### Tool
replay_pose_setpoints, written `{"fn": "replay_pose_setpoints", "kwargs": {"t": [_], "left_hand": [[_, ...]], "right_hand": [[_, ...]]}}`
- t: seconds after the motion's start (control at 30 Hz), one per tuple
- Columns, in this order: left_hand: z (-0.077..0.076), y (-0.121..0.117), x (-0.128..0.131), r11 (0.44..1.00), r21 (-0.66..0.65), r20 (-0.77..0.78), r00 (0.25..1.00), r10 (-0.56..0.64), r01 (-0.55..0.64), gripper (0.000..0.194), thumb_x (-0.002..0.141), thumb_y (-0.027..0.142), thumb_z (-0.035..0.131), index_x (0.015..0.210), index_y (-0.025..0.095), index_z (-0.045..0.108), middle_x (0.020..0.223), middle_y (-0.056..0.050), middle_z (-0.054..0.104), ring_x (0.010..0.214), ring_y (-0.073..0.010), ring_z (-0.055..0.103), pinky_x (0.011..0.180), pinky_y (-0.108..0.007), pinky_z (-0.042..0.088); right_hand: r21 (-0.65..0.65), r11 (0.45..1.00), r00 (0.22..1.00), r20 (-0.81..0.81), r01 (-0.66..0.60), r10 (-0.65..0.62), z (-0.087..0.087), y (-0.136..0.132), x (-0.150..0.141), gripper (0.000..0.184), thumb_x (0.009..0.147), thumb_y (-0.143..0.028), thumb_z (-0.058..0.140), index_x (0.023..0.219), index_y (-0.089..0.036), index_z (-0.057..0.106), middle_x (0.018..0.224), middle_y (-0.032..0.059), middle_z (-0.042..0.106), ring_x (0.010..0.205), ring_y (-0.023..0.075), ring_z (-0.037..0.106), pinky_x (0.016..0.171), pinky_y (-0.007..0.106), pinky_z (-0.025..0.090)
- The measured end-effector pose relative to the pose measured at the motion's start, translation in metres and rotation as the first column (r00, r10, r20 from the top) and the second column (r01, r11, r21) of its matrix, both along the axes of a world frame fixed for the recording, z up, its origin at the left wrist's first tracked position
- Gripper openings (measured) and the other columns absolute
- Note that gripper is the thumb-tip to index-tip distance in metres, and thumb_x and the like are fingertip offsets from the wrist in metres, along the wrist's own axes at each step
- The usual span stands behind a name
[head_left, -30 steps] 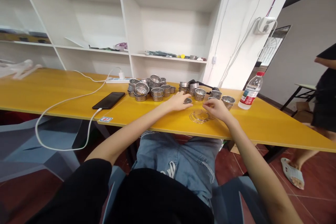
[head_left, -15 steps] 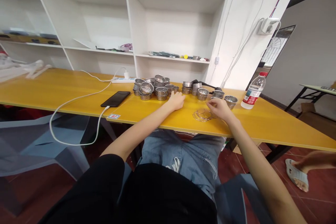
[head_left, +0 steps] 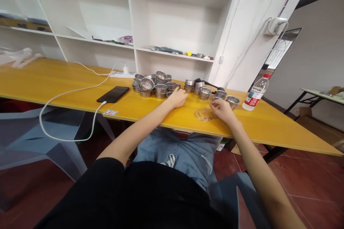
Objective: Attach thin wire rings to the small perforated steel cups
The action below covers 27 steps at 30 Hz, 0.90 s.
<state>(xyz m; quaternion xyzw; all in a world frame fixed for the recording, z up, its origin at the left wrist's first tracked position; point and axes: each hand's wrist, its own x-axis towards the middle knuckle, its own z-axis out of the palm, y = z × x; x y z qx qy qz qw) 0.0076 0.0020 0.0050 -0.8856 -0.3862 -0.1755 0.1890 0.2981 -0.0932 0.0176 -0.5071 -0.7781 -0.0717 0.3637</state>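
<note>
**Both hands low over the yellow table, among cups and wire rings**

Through the head camera I have my left hand (head_left: 177,98) just right of the picture's centre, at the right edge of a heap of perforated metal cups (head_left: 161,88). Its fingers are bent and close together, pointing up the frame; I cannot tell whether they grip anything. My right hand (head_left: 222,110) is farther right, fingers pointing to the upper left, thumb and forefinger narrowed nearly to a pinch. Whether something thin sits between them I cannot tell.

The wire rings (head_left: 201,117) lie flat on the table (head_left: 268,128), right of centre, below and left of my right fingertips. They overlap loosely, and the bundle looks longest from left to right. Most cups stand upright with their mouths up; one tilted cup (head_left: 147,85) on the heap's left side turns its holed base and open mouth towards me. A single cup (head_left: 205,93) stands mouth up between my hands, farther back, and another cup (head_left: 232,101) stands beyond my right hand.

At left of centre, the black phone (head_left: 113,94) lies flat, long axis from lower left to upper right. On the right, the bottle (head_left: 254,94) stands cap up, slanting rightward in my view.
</note>
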Motion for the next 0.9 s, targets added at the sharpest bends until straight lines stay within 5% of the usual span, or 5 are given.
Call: {"fn": "replay_pose_setpoints", "kwargs": {"t": [0.3,0.4,0.5,0.63,0.9], "left_hand": [[0.003,-0.012,0.022,0.970,-0.076,-0.026,0.972,-0.232,0.230,0.032,0.110,0.024,0.044,0.123,0.016,0.072,0.131,-0.016,0.071,0.122,-0.0286,0.068,0.105,-0.040,0.057],[-0.002,-0.009,0.020,0.970,-0.100,0.016,0.975,-0.219,0.220,0.029,0.109,0.025,0.047,0.122,0.017,0.072,0.130,-0.015,0.071,0.118,-0.0277,0.070,0.102,-0.039,0.058],[-0.004,-0.005,0.018,0.970,-0.108,0.063,0.975,-0.214,0.220,0.028,0.109,0.026,0.048,0.122,0.018,0.072,0.131,-0.015,0.070,0.117,-0.0267,0.071,0.102,-0.038,0.058],[-0.003,-0.005,0.016,0.962,-0.156,0.104,0.972,-0.211,0.226,0.029,0.108,0.026,0.049,0.122,0.019,0.072,0.130,-0.014,0.070,0.115,-0.0264,0.071,0.104,-0.039,0.059],[-0.002,-0.007,0.012,0.954,-0.190,0.131,0.970,-0.207,0.230,0.030,0.105,0.026,0.050,0.123,0.020,0.074,0.131,-0.014,0.069,0.117,-0.0283,0.070,0.108,-0.042,0.058]], "right_hand": [[0.069,0.998,0.995,0.095,0.005,-0.011,0.014,0.013,-0.024,0.021,0.098,-0.024,0.062,0.108,-0.020,0.081,0.114,0.0138,0.077,0.096,0.0277,0.072,0.095,0.043,0.060],[0.008,0.983,0.961,0.209,0.184,-0.182,0.037,0.035,-0.049,0.024,0.101,-0.021,0.059,0.112,-0.019,0.081,0.125,0.0161,0.077,0.111,0.0318,0.073,0.099,0.042,0.059],[-0.093,0.899,0.866,0.326,0.428,-0.378,0.052,0.060,-0.071,0.027,0.102,-0.021,0.061,0.119,-0.015,0.081,0.135,0.0220,0.075,0.123,0.0369,0.073,0.101,0.041,0.058],[-0.175,0.848,0.836,0.354,0.500,-0.420,0.045,0.075,-0.080,0.032,0.107,-0.034,0.063,0.125,-0.014,0.079,0.135,0.0245,0.076,0.127,0.0405,0.072,0.103,0.046,0.057],[-0.200,0.837,0.845,0.301,0.509,-0.442,0.029,0.081,-0.059,0.015,0.099,-0.026,0.073,0.107,-0.017,0.082,0.126,0.0226,0.078,0.118,0.0377,0.074,0.101,0.043,0.056]]}}
